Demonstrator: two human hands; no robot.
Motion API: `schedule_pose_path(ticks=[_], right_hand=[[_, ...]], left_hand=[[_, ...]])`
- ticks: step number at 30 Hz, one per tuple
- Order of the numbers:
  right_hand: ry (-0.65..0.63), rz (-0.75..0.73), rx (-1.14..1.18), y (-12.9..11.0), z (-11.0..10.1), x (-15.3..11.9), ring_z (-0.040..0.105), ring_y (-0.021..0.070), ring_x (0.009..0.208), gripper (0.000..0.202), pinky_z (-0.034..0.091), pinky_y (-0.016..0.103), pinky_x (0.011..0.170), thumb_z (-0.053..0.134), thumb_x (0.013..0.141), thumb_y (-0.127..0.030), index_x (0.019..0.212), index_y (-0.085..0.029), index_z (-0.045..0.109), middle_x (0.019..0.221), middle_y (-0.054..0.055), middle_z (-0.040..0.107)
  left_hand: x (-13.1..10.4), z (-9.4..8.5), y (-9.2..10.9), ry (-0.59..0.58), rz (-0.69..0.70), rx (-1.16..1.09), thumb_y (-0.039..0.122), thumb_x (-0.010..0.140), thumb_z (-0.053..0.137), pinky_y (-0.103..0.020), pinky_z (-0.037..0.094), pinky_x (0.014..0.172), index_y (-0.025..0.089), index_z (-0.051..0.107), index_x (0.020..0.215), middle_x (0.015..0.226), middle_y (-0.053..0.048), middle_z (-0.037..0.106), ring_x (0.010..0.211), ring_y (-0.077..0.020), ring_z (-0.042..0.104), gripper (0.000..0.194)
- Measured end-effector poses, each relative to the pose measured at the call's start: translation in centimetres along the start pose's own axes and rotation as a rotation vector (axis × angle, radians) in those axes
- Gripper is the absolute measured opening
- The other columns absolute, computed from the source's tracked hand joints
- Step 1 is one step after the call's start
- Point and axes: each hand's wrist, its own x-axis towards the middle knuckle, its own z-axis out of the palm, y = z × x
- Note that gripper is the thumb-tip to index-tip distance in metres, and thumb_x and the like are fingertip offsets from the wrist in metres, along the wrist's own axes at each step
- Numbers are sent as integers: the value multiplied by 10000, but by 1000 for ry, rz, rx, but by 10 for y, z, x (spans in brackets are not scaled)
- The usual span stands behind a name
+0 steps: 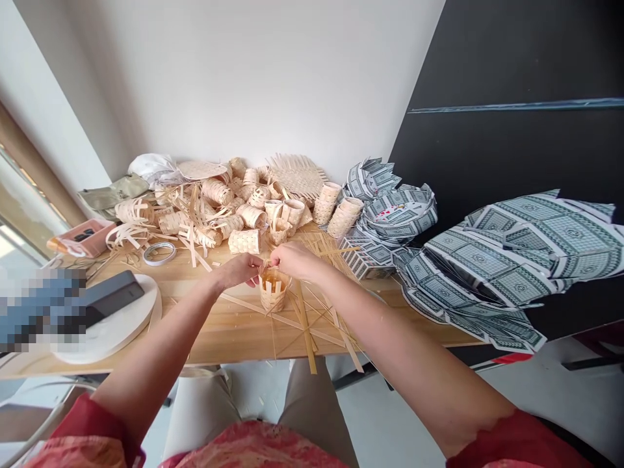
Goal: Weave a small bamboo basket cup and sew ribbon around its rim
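1. Roll of tape (pixel 160 253), lying flat on the table (pixel 219 341), beside the heap of woven pieces (pixel 212 195). Apart from the work; slight risk.
2. Left hand (pixel 242 268). Fingers drawn narrow, pinching at the far-left rim of the basket. Possible fault: an uneven pull, skewing the rim; exact fingertip contact partly hidden.
3. Small woven splint basket (pixel 273 298), unfinished, upright near the table's front edge, between and just below the hands. Upright splint ends show at the rim. Possible faults: splitting if a thin splint is bent sharply; loosening of the weave if a tucked end slips; tipping, the body being light and gripped only at the top.
4. Right hand (pixel 294 260). Fingers closed in a pinch at the far rim, close to the left. Possible fault: pressing too hard, creasing a splint or denting the wall.
5. Loose splints (pixel 305 318), crossed beside the basket, some overhanging the front edge. Possible fault: a forearm or clothing catching the ends, dragging strips into the basket.
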Motion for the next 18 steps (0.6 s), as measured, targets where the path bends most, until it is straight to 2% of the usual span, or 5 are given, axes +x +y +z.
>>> schedule_pose_path(ticks=[6,11,12,16,18], right_hand=[[46,-19,7,6,9,-1,355,78,515,143,189,225,495,519,660,-90,617,-162,634,553,-22,497],[99,1,61,15,7,-4,379,82,534,148,202,218,504,521,660,-65,620,-148,638,561,-22,529],[116,13,78,17,6,-5,393,85,542,154,211,215,508,519,656,-56,624,-147,640,566,-21,540],[186,59,170,22,-3,-9,468,99,600,168,266,202,531,512,665,-52,664,-139,655,631,-5,598],[208,79,233,21,-6,-10,507,107,643,170,308,195,556,517,681,-71,718,-142,667,693,1,628]], left_hand=[[-2,-9,0,27,-9,118,244,659,577,-253,467,612,166,690,736,663,-18,637,647,-161,575,158],[-26,-22,-25,381,83,-51,393,771,487,-350,451,844,108,550,1154,961,-105,648,914,-210,587,482],[-32,-21,-33,392,73,-79,386,748,523,-376,435,885,102,523,1185,1020,-129,639,969,-227,579,521],[-48,0,-48,57,92,-16,353,633,699,-447,282,1051,217,369,1332,1416,-134,362,1301,-283,329,785],[-45,14,-42,102,125,49,344,563,761,-458,177,1097,180,269,1382,1472,-157,230,1352,-303,209,969]])
